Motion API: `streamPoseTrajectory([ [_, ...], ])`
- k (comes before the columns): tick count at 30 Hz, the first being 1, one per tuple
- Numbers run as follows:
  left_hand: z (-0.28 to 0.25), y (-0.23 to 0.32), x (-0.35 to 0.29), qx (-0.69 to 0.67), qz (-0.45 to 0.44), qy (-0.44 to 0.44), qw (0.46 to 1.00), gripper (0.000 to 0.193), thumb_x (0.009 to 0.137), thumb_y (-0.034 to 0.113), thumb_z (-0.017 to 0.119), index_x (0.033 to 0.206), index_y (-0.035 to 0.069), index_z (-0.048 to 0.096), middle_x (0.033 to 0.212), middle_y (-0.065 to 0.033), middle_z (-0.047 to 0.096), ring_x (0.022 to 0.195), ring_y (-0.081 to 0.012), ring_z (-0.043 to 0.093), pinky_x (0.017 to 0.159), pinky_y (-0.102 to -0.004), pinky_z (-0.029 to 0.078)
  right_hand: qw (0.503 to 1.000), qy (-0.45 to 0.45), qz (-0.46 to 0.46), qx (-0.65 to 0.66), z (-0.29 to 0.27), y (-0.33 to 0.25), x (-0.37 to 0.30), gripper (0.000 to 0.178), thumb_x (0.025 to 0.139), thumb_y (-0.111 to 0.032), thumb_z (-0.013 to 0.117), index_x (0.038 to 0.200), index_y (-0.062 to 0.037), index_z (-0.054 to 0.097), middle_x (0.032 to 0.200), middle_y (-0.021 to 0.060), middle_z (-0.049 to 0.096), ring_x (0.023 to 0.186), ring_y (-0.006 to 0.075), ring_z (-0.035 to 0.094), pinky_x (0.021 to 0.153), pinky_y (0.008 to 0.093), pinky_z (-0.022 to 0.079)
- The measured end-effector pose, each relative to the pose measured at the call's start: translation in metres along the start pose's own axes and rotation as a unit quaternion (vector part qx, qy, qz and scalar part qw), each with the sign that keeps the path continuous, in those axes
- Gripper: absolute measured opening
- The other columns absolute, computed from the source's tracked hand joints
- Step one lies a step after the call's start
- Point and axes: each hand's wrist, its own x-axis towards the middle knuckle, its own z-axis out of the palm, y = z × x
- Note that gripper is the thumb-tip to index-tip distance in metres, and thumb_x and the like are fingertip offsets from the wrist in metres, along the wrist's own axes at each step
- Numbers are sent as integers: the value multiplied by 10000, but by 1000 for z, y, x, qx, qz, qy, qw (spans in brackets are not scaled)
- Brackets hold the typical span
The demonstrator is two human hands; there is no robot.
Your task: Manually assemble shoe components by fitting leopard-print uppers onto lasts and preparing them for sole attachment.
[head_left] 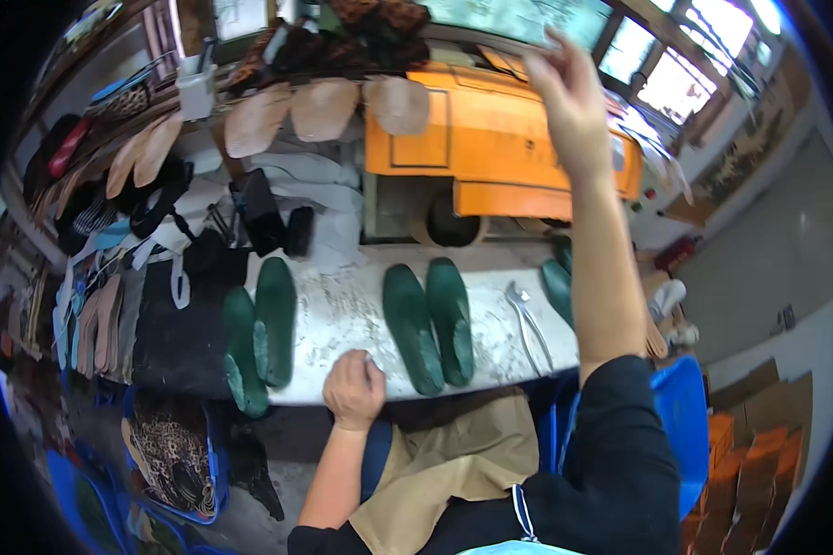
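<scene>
**Listener:** Where are the hands, and what do they hold?

**Describer:** The left hand (pixel 354 390) is a loose fist at the bench's near edge; I cannot tell whether anything small is inside. The right hand (pixel 569 102) is raised before an orange carton (pixel 504 143), blurred, so I cannot tell its grip.

**Listener:** What lies nearest?

**Describer:** Green shoe lasts, foot-shaped forms: a left pair (pixel 274 324) and a middle pair (pixel 412 328), with the fist between them. More green shows by the right forearm.

**Listener:** How would 1 handle?

**Describer:** Probably stiff, solid, fairly weighty and hard to break. The smooth faces could slip, so I'd wrap the fingers around the narrow waist.

**Listener:** And the surface, the room?

**Describer:** The white workbench (pixel 342 310) is smudged dark, with metal pliers (pixel 528 328) to the right and a black mat (pixel 180 338) to the left. Behind are 3 pale sole-shaped pieces (pixel 324 111) in a row, and windows (pixel 518 14). Orange boxes (pixel 736 486) stack at lower right.
</scene>
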Motion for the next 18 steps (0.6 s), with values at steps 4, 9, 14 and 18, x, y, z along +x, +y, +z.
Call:
streamPoseTrajectory([
  [4,4,-1,-3,-24,-10,-24,999,120,862,26,644,972,16,599,869,-152,628,749,-361,629,657,-437,504,977,-24,190,-94,-55,18,-170,340,967,-98,629,1284,6,561,1047,77,606,943,147,595,844,297,493],
  [9,-4,-1,-10,-30,4,-39,999,82,904,48,632,979,33,606,875,-152,634,774,-372,631,678,-447,502,826,-250,195,-465,-69,41,-363,679,864,-338,718,1427,-39,484,1346,239,536,1289,400,476,1061,529,376],
  [14,-4,1,-6,-117,-109,-53,986,70,987,108,586,1023,51,605,868,-145,668,754,-364,657,673,-441,518,856,-227,175,-429,-86,38,-373,615,900,-282,690,1399,26,506,1326,260,572,1253,420,529,1027,529,411],
  [18,-29,19,-1,-227,-153,-29,961,130,1054,150,544,1026,32,591,887,-126,705,702,-241,708,651,-353,549,859,-223,197,-417,-81,34,-369,551,929,-273,633,1411,-24,535,1366,229,565,1282,390,517,1060,514,384],
])
